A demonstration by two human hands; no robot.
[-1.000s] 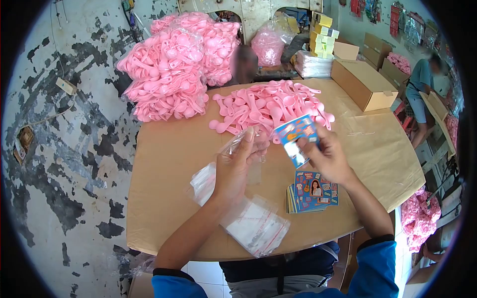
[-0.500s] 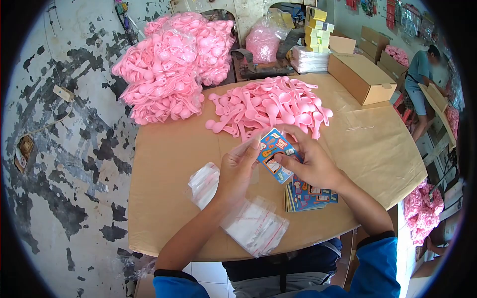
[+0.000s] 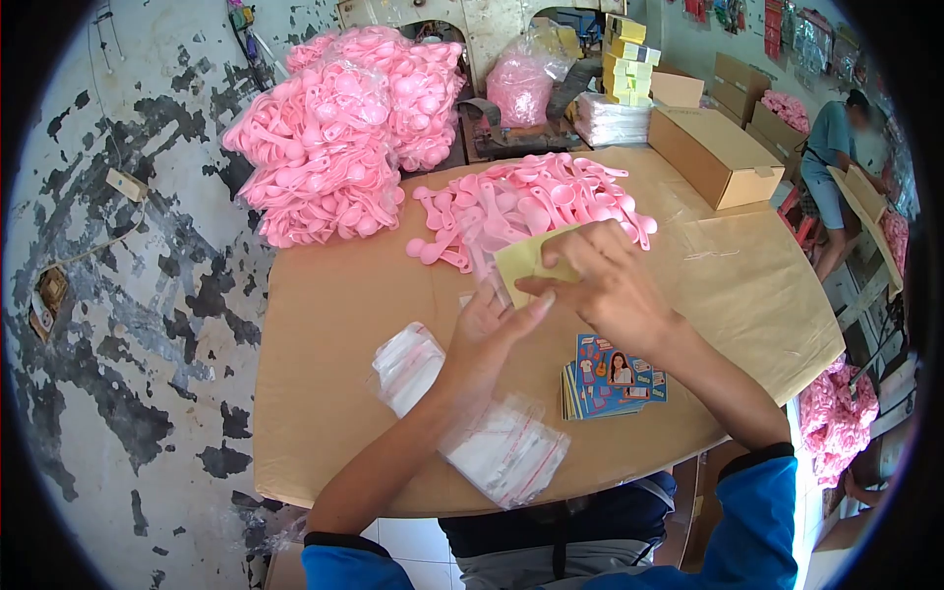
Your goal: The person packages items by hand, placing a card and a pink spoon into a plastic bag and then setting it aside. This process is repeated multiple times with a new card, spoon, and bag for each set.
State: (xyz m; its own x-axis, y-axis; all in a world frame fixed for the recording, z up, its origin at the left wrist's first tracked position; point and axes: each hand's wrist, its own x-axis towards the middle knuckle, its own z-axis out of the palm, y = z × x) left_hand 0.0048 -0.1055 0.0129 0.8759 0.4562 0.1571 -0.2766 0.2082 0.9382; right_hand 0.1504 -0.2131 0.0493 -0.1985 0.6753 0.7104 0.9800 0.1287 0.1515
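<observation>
A small printed card (image 3: 518, 276) is pinched in my right hand (image 3: 621, 292), its plain yellow back turned up. My left hand (image 3: 482, 329) is just left of the card, thumb stretched toward it. Its fingers hold a clear plastic bag (image 3: 488, 258), faint against the pink spoons behind. Below my right hand lies a stack of blue printed cards (image 3: 619, 379) with pictures on them. Clear plastic bags with red lines (image 3: 511, 447) lie under and beside my left forearm, and more bags (image 3: 408, 364) lie to its left.
Loose pink plastic spoons (image 3: 551, 197) are heaped at the table's back. Large bags of pink spoons (image 3: 334, 138) stand at back left. A cardboard box (image 3: 713, 157) and stacked yellow bundles (image 3: 629, 64) stand at back right. Another person (image 3: 831, 162) works at far right.
The card has been turned from its blue printed face to its yellow back and raised slightly to the left. My right hand has moved up; my left hand has opened out around the bag.
</observation>
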